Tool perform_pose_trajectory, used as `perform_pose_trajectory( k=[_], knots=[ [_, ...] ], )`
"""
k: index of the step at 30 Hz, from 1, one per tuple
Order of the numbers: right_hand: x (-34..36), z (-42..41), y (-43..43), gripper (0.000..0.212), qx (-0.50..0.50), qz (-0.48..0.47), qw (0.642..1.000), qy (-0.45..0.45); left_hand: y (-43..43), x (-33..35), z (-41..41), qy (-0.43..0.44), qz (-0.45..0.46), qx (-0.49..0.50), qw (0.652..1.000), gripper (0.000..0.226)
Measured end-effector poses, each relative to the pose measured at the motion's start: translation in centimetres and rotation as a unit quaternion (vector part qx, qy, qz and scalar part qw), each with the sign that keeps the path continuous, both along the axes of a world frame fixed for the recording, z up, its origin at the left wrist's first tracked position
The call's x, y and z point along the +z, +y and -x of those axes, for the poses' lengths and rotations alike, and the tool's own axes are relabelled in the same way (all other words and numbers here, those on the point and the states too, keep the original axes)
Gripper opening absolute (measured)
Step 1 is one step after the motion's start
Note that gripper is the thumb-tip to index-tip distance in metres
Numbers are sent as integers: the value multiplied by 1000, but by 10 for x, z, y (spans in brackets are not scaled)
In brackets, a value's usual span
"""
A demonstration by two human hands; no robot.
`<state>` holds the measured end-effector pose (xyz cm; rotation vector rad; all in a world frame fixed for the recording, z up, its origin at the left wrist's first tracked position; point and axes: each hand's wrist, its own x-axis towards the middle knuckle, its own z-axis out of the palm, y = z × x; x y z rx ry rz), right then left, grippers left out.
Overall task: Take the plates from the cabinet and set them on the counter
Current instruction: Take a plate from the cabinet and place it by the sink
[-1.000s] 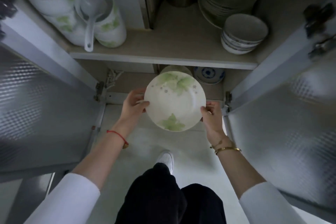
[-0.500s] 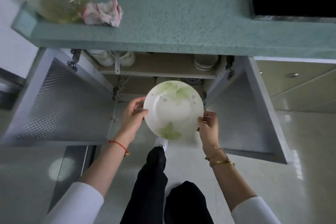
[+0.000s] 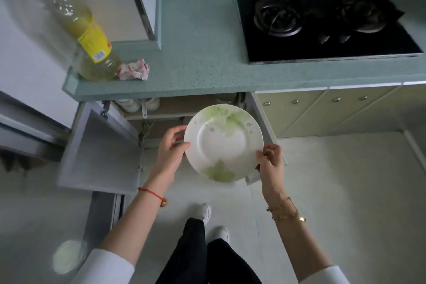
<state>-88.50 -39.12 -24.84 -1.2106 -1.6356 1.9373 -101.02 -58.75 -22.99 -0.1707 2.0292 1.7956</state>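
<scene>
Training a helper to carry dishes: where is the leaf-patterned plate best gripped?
The plate is wide, shallow and face up, so probably by its rim at opposite edges, from the sides, as the left hand and right hand pinch it.

The plate (image 3: 223, 143) is round and white, with pale green leaf prints at its far and near rims and small grey star flowers (the well is plain). It hangs face up in the air, slightly tilted. The left hand (image 3: 169, 152) pinches its left rim with thumb on top and fingers (image 3: 176, 130) at the edge. The right hand (image 3: 273, 166) pinches the lower right rim. Beyond the fingers the cabinet (image 3: 101, 150) stands open, both doors swung out. Farther on lies the speckled green bench (image 3: 196, 53), well apart from the plate.
</scene>
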Motion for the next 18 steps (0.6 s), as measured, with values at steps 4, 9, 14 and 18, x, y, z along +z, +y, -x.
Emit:
perform_pose_trajectory(
  k=[4, 9, 14, 18],
  knots=[
    [29, -33, 7, 15, -46, 10, 999, 17, 16, 35, -19, 1, -1, -51, 999, 42],
    [54, -81, 7, 13, -111, -3, 993, 31, 35, 61, -39, 1, -15, -133, 991, 40],
    [78, -127, 4, 14, -203, -13, 978, 49, 64, 74, -57, -2, -39, -223, 974, 40],
    [88, -165, 10, 11, -287, -27, 956, 53, 100, 83, -74, -8, -56, -305, 951, 39]
  ],
)
